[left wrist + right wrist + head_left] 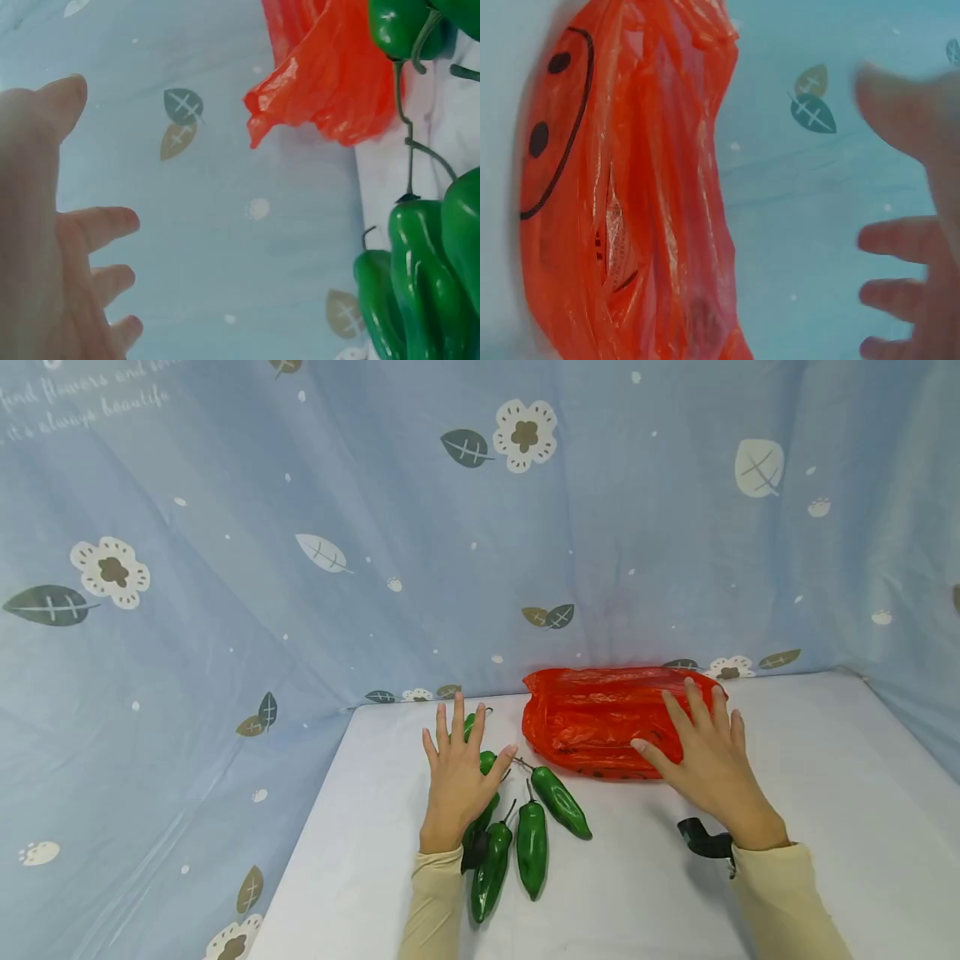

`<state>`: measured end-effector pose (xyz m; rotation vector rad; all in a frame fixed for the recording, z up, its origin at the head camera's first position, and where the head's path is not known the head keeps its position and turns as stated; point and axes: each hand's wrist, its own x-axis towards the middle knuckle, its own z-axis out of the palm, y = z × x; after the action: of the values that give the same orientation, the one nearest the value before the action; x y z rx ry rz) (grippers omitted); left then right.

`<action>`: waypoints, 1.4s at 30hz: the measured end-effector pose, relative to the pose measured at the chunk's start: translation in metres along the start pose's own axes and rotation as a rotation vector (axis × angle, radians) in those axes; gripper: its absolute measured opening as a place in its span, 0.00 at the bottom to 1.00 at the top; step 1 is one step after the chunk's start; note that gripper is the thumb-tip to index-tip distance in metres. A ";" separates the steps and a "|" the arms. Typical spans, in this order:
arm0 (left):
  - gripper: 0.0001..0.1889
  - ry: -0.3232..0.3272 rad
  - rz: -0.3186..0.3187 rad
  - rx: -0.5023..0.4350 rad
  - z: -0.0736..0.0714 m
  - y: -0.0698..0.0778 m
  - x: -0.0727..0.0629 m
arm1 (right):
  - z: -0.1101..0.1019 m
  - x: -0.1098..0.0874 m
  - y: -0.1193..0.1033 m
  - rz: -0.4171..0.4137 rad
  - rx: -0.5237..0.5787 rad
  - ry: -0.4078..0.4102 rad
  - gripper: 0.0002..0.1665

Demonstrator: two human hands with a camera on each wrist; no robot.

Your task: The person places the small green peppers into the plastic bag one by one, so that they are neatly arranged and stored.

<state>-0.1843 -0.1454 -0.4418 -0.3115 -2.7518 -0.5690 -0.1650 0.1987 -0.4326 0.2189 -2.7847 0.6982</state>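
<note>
My left hand [459,785] is held over several green peppers [532,850], its fingers spread and nothing in its grasp. It hides part of the peppers beneath it. In the left wrist view, long thin stems show on the green peppers [420,277] at the right side. My right hand [711,768], fingers also spread, is above the right end of a red plastic bag [592,718] and holds nothing. That bag lies flat and crumpled at the back of the table. Black printed marks show on the red bag [562,150] in the right wrist view.
A white-covered table [622,893] carries everything. Behind it and along the left hangs a blue curtain [420,527] with leaf and flower prints, meeting the table's back edge just behind the bag. A black wrist-camera mount [705,841] sticks out by the right sleeve.
</note>
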 end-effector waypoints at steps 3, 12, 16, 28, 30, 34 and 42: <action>0.42 0.021 0.007 -0.039 -0.004 -0.002 0.000 | -0.002 0.003 0.004 -0.025 0.063 0.091 0.51; 0.38 0.026 -0.003 -0.180 -0.010 -0.013 -0.003 | -0.003 0.008 0.019 0.073 0.221 0.201 0.44; 0.37 0.055 0.000 -0.222 -0.014 -0.022 -0.002 | -0.004 0.009 0.028 0.146 0.286 0.218 0.43; 0.33 0.036 -0.122 -0.371 -0.025 -0.051 0.000 | -0.003 0.009 0.045 0.345 0.319 0.287 0.41; 0.32 0.030 -0.125 -0.377 -0.025 -0.055 0.000 | -0.003 0.009 0.048 0.377 0.331 0.291 0.41; 0.30 0.020 -0.139 -0.354 -0.023 -0.063 -0.001 | 0.000 0.009 0.054 0.427 0.358 0.268 0.42; 0.26 -0.006 -0.186 -0.318 -0.016 -0.074 -0.004 | 0.007 0.010 0.063 0.494 0.391 0.198 0.43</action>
<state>-0.1968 -0.2194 -0.4551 -0.1278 -2.7075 -1.0599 -0.1897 0.2493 -0.4636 -0.4595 -2.4972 1.2992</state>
